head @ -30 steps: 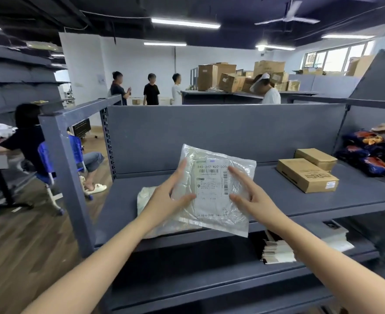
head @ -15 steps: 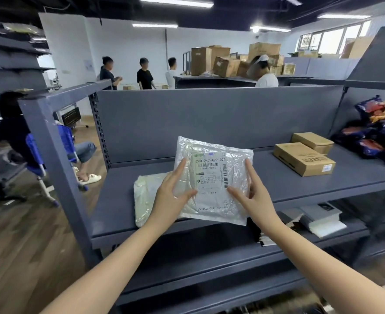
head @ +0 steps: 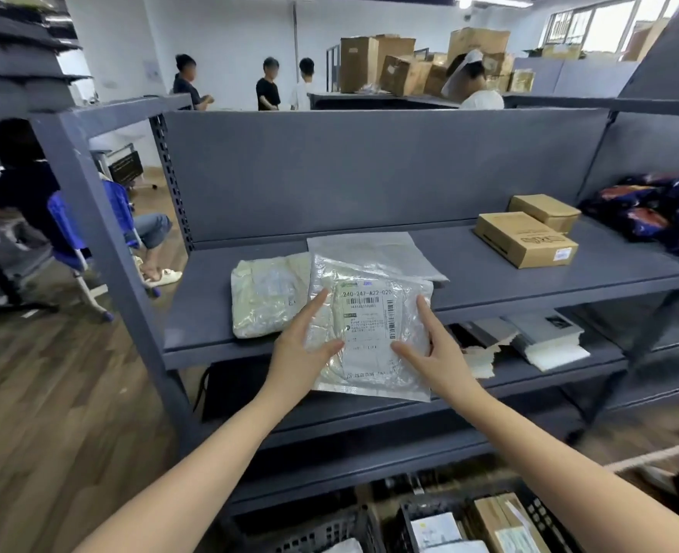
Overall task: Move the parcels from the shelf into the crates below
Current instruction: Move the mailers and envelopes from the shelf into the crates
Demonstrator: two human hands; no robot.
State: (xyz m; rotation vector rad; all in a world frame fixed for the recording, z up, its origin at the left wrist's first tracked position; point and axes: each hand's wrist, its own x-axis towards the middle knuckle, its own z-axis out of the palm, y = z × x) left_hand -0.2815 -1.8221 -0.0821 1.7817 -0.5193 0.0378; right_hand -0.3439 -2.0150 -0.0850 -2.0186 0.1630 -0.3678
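Clear crinkled plastic parcel with a white barcode label (head: 369,333) hangs just in front of the grey metal shelf (head: 509,285) in the head view, above the crates. The left hand (head: 299,349) and right hand (head: 435,353) each pinch one side edge, thumb on the face and forefinger laid up the edge; the other fingers are hidden behind the film. It is a light hold on slick film (the bag looks limp too), so it could slip out on the way down. It could also snag on the lower shelf board (head: 529,377), which juts out between parcel and crates, and letting go early would land it there.

One black lattice crate (head: 321,532) at the bottom edge shows only a white corner of something. The next black crate (head: 409,512) carries a white-labelled packet (head: 435,530). A brown cardboard box with a label (head: 505,520) lies beside it; whether it shares that crate I cannot tell. A parcel dropped onto such a heap might slide off.

On the shelf lie a cream plastic parcel (head: 266,297), a flat grey mailer bag (head: 369,249) and two brown cardboard boxes (head: 525,239).
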